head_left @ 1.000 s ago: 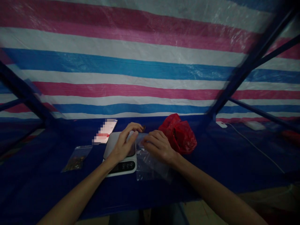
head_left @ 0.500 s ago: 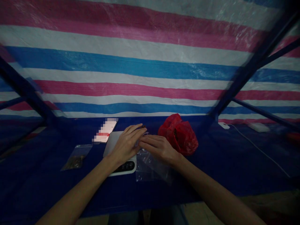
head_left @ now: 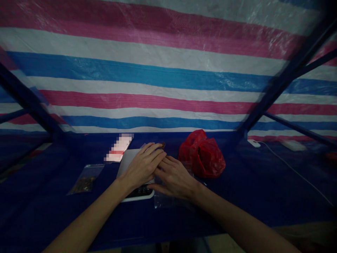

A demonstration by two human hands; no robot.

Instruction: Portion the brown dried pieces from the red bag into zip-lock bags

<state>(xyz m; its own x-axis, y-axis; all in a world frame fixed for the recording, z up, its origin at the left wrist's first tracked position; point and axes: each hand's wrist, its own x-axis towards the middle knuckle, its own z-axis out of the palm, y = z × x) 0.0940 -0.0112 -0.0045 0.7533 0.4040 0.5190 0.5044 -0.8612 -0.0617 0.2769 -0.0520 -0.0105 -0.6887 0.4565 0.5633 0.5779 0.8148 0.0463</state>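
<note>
My left hand (head_left: 146, 163) reaches over the kitchen scale (head_left: 128, 158), fingers pressed together and lapped over the fingertips of my right hand (head_left: 175, 175). Both are closed around a small plastic bag, mostly hidden by the fingers; a bit of something brown (head_left: 163, 144) peeks out beyond them. My right thumb points left over the scale's dark button panel (head_left: 140, 190). Beneath my right hand lie clear plastic bags (head_left: 168, 202) on the blue surface. Just right of my hands sits a crumpled red plastic bag (head_left: 210, 158), its mouth partly showing dark contents.
A filled clear zip bag (head_left: 86, 181) lies to the left. Behind the scale is a phone (head_left: 119, 148) with its screen lit. A white plug (head_left: 254, 143) and cable (head_left: 295, 170) run along the right. Blue frame bars (head_left: 276, 88) and a striped sheet (head_left: 158, 77) stand behind.
My right hand has turned and slid its fingers under my left hand's fingertips, its thumb now apart. The plastic seen between the hands is now mostly covered. The view has shifted slightly.
</note>
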